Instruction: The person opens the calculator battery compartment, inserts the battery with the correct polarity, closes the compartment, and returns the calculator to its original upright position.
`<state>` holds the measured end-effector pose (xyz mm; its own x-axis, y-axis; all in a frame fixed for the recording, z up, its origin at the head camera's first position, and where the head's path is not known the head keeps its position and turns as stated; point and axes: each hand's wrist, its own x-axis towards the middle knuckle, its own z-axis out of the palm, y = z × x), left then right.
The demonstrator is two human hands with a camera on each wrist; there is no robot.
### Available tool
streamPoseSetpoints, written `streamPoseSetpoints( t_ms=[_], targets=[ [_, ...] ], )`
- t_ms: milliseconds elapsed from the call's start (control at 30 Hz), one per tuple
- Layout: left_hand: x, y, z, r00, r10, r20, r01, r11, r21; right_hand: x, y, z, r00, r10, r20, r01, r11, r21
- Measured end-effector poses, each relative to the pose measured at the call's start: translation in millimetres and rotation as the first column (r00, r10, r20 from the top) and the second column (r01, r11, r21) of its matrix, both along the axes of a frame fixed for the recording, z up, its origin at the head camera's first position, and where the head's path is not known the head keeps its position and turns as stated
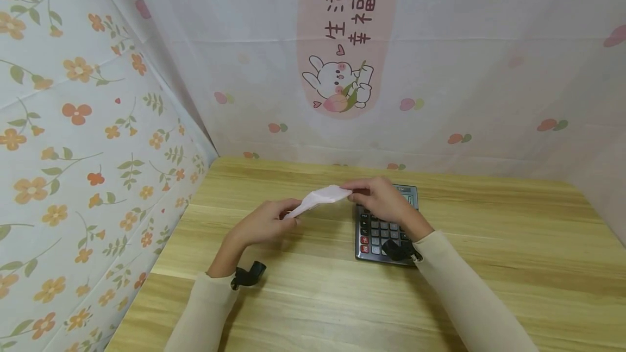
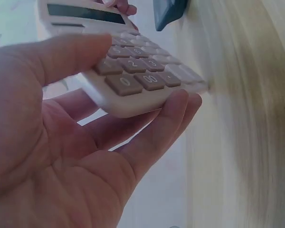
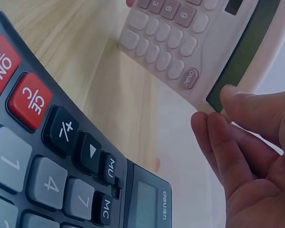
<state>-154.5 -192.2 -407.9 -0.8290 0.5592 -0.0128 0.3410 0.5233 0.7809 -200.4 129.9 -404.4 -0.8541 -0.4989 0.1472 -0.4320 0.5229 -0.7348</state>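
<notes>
Both hands hold a pale pink calculator (image 1: 325, 195) up off the table, tilted with its key side away from the head camera. My left hand (image 1: 266, 221) grips the end by the 0 and 00 keys, thumb over the keys (image 2: 133, 64) and fingers beneath. At the screen end, my right hand (image 1: 381, 200) pinches the corner between thumb and fingertips, as the right wrist view shows beside the dark screen (image 3: 244, 52). A dark grey calculator (image 1: 379, 240) with red and grey keys lies on the table under the right hand and wrist, partly hidden by them.
The wooden table (image 1: 303, 297) spreads under both arms. A printed cloth (image 1: 440, 69) with a rabbit picture hangs behind its far edge, and a flowered cloth (image 1: 98, 140) hangs along the left side. A black wrist camera (image 1: 250, 274) sits at the left cuff.
</notes>
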Motion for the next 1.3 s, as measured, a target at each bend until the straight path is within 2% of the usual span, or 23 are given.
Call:
streamPoseSetpoints(
  t_ms=[133, 333, 533, 667, 800, 933, 1067, 1167, 1267, 1300],
  targets=[
    [-0.1, -1.5, 2.2, 1.000, 0.017, 0.007, -0.017, 1.000, 0.010, -0.3, 1.4, 2.4, 1.000, -0.030, 0.010, 0.030, 0.999, 0.013],
    [2.8, -0.7, 6.3, 0.998, 0.035, 0.060, -0.039, 0.997, 0.060, -0.2, 3.3, 4.1, 0.999, -0.050, 0.017, 0.050, 0.999, 0.001],
    [1.2, 0.8, 4.1, 0.991, 0.001, 0.133, -0.024, 0.985, 0.171, -1.5, 6.5, 4.9, 0.999, -0.047, 0.006, 0.047, 0.999, -0.015],
    [-2.1, 0.7, -1.6, 0.978, -0.026, 0.207, -0.027, 0.968, 0.250, -3.1, 8.4, 5.0, 0.999, -0.047, -0.004, 0.047, 0.999, -0.015],
    [-6.3, 1.2, -9.1, 0.941, -0.093, 0.326, -0.030, 0.934, 0.355, -4.4, 9.5, 3.7, 0.999, -0.043, -0.006, 0.043, 0.999, -0.005],
    [-8.9, 0.8, -14.9, 0.884, -0.149, 0.443, -0.064, 0.900, 0.430, -5.2, 9.6, 2.5, 0.998, -0.057, 0.000, 0.057, 0.998, 0.005],
    [-10.9, 0.8, -22.3, 0.819, -0.184, 0.544, -0.117, 0.874, 0.472, -6.6, 7.5, 0.2, 0.997, -0.073, 0.026, 0.073, 0.997, -0.005],
    [-12.0, 1.4, -28.1, 0.770, -0.197, 0.607, -0.166, 0.857, 0.488, -8.5, 4.5, -3.1, 0.995, -0.067, 0.072, 0.070, 0.997, -0.029],
    [-12.6, 1.5, -32.3, 0.740, -0.192, 0.644, -0.203, 0.850, 0.486, -10.6, 1.9, -7.3, 0.986, -0.064, 0.151, 0.076, 0.994, -0.079],
    [-12.7, 1.2, -32.9, 0.736, -0.192, 0.650, -0.207, 0.850, 0.485, -11.2, 1.3, -8.6, 0.982, -0.068, 0.177, 0.086, 0.992, -0.095]
  ],
)
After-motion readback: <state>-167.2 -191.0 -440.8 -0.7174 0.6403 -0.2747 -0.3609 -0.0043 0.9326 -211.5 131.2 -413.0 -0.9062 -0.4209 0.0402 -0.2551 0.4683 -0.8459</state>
